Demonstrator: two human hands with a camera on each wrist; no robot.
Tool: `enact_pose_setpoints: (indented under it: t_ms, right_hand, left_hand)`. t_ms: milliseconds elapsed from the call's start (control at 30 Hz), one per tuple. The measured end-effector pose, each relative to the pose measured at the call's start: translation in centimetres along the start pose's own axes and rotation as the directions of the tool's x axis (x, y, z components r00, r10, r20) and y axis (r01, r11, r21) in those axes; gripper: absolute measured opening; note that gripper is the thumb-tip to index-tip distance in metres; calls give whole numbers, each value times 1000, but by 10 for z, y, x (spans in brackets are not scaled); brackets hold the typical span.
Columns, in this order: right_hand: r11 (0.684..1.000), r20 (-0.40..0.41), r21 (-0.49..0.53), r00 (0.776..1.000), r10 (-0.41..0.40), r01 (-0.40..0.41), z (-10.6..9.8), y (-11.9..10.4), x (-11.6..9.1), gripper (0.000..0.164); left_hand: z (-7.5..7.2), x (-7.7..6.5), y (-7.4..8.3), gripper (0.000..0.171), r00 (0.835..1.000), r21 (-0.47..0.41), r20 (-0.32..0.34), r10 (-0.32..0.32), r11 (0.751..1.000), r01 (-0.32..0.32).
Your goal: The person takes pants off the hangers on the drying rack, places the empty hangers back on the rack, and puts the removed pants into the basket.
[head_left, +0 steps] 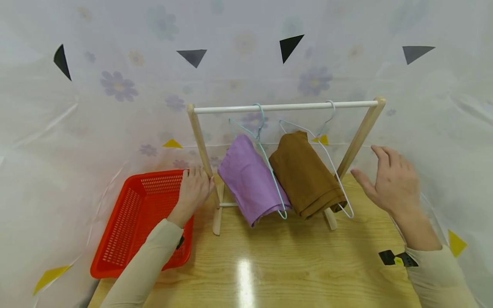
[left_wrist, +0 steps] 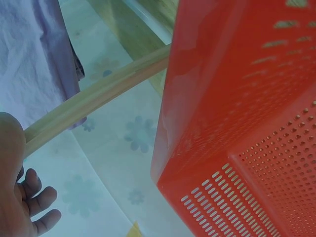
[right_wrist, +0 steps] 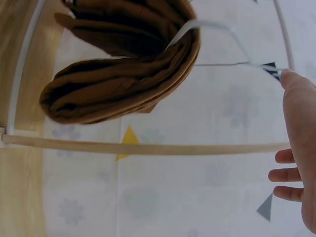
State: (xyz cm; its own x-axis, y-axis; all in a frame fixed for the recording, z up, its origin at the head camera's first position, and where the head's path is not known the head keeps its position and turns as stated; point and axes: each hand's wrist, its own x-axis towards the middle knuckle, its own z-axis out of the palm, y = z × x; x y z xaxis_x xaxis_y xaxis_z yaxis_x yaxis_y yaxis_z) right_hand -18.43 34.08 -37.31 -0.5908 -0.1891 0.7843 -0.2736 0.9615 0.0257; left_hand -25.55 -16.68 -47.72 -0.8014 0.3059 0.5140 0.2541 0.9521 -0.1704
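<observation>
My left hand (head_left: 195,188) is just left of the left wooden post of a small clothes rack, its thumb right at the post (left_wrist: 94,101) and its fingers apart from it. My right hand (head_left: 396,182), fingers spread and empty, is to the right of the right post (head_left: 360,137). From the white rail (head_left: 285,107) hang two hangers with folded cloths. A purple cloth (head_left: 252,179) is on the mint-green hanger (head_left: 272,173); a brown cloth (head_left: 306,175) is on the pale lilac hanger (head_left: 334,164). In the right wrist view the brown cloth (right_wrist: 123,81) shows its folded layers.
A red perforated basket (head_left: 111,244) stands left of the rack, under my left forearm. The rack's wooden feet (head_left: 217,220) rest on the wood-grain table (head_left: 308,265). Behind is a pale flowered sheet (head_left: 239,64) with triangular markers.
</observation>
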Motion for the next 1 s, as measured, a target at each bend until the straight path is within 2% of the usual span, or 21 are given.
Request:
enact_pose_setpoints:
  t_ms: [200, 333, 633, 1000]
  right_hand:
    - [999, -101, 27, 994, -39, 41, -12, -21, 5, 100]
    - [996, -122, 26, 989, -87, 91, -20, -37, 9, 94]
    - [983, -138, 89, 979, -147, 160, -26, -75, 14, 97]
    - [958, -170, 240, 978, -119, 158, -17, -119, 16, 88]
  left_hand:
    - [-1, 0, 0, 37, 1000, -8, 18, -1, 1000, 1]
    - [-1, 1, 0, 38, 999, 8, 35, -1, 1000, 1]
    - [-1, 1, 0, 40, 999, 25, 51, -4, 1000, 3]
    - [-2, 1, 0, 39, 998, 10, 67, -11, 1000, 11]
